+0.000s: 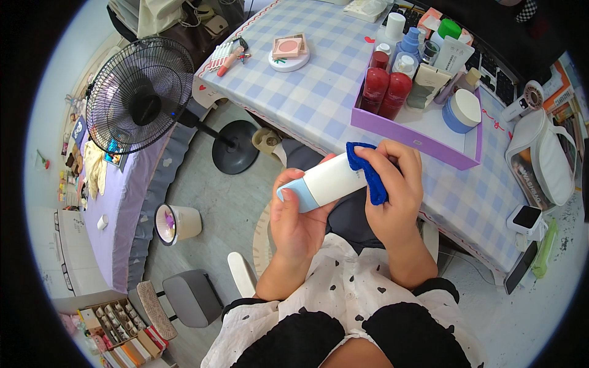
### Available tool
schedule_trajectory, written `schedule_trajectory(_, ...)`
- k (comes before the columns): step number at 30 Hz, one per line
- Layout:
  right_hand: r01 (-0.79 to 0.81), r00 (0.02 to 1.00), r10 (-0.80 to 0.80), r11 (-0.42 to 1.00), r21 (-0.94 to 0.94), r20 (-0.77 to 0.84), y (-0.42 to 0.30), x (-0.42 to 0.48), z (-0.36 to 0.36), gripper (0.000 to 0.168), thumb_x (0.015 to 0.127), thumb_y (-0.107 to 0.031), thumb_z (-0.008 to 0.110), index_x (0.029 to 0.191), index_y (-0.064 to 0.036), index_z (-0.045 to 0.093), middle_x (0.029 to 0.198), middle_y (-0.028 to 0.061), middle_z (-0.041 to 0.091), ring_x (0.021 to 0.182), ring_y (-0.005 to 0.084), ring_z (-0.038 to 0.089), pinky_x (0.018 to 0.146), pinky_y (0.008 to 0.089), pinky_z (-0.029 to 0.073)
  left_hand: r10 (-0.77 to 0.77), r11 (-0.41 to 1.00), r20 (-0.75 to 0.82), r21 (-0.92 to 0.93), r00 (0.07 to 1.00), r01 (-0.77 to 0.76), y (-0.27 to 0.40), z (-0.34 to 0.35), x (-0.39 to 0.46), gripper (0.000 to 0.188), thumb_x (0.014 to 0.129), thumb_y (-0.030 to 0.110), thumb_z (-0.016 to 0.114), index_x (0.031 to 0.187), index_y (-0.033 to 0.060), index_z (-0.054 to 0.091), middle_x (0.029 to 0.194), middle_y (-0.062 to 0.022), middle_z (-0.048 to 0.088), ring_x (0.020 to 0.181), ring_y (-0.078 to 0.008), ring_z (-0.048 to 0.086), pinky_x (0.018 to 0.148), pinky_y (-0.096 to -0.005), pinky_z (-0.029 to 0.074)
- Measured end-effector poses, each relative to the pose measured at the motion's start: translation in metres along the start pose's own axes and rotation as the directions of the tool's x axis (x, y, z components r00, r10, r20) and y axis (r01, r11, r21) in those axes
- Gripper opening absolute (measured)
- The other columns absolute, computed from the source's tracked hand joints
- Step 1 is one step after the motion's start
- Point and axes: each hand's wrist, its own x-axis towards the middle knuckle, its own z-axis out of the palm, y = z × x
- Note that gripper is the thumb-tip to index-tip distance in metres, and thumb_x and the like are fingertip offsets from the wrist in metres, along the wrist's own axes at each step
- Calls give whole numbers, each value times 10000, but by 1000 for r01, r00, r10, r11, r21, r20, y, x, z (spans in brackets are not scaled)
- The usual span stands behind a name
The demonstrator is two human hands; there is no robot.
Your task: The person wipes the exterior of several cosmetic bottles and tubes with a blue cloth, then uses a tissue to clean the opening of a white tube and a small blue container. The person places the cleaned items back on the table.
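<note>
In front of my body I hold a white tube with a light blue cap (332,180) above my lap. The capped end rests in my left hand (299,216), its thumb lying over the blue part. My right hand (395,188) pinches a dark blue cloth (376,184) against the tube's other end, partly covering it. Just past my hands, a purple box (414,138) stands on the table with red-capped bottles (389,92), several tubes and a blue jar with a white lid (461,111) in it.
The table (294,101) wears a checked cloth; a blush compact (289,47) on a round white case and lip products (228,57) lie at its far left. A washbag (540,158) stands right. On the floor are a black fan (140,99) and a waste bin (184,223).
</note>
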Motion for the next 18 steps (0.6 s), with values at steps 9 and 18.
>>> schedule_trajectory(9, -68, 995, 58, 991, 118, 85, -1, -12, -4, 439, 556, 85, 595, 979, -24, 629, 898, 107, 505, 795, 270, 472, 691, 331, 408, 43, 997, -103, -65, 994, -50, 2, 0, 4, 314, 953, 346, 400, 1142, 102, 458, 1306, -314, 372, 1217, -433, 393, 978, -542, 382)
schedule_trajectory(18, -20, 998, 20, 1000, -3, 51, -4, -12, -6, 417, 582, 56, 622, 993, -16, 629, 902, 109, 508, 784, 272, 476, 691, 342, 404, 15, 998, -43, -54, 999, -17, 1, -1, 5, 303, 952, 345, 401, 1131, 106, 445, 1313, -314, 362, 1209, -443, 399, 964, -545, 401)
